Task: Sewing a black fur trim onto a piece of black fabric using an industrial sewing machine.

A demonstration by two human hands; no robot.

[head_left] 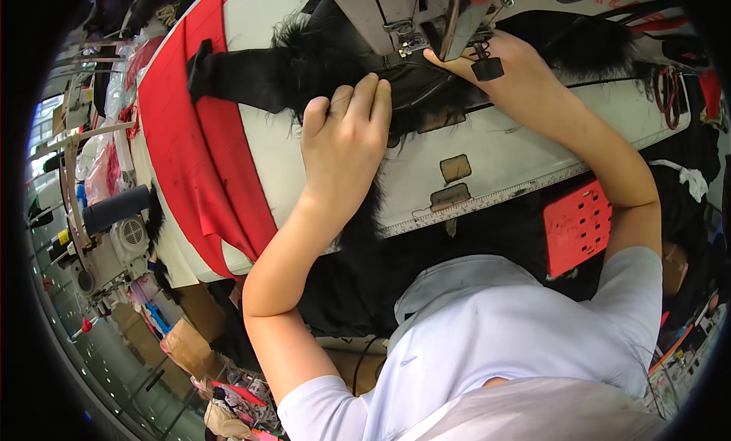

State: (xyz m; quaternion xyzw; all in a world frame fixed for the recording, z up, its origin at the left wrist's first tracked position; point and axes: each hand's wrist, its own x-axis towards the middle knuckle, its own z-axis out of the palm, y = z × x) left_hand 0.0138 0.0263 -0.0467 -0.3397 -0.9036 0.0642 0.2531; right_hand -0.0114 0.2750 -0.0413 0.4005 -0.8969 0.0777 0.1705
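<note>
A black piece of fabric with long fur [304, 71] lies on the white sewing machine table, running under the head of a sewing machine [373, 14]. My left hand [346, 129] is closed on the near edge of this fabric, its fingers curled down just left of the presser foot [411, 45]. On the other side, my right hand [514, 71] holds the fabric, with one digit stretched toward the needle area. The machine head hides part of that hand. A smooth black flap of the piece [236, 79] reaches left over red cloth.
Red cloth [179, 151] drapes over the table's left end. A ruler strip [487, 193] follows the near edge of the table. Below it hangs a red perforated plate [579, 228]. Another machine with a motor [131, 239] stands at the left, near a cardboard box [189, 348].
</note>
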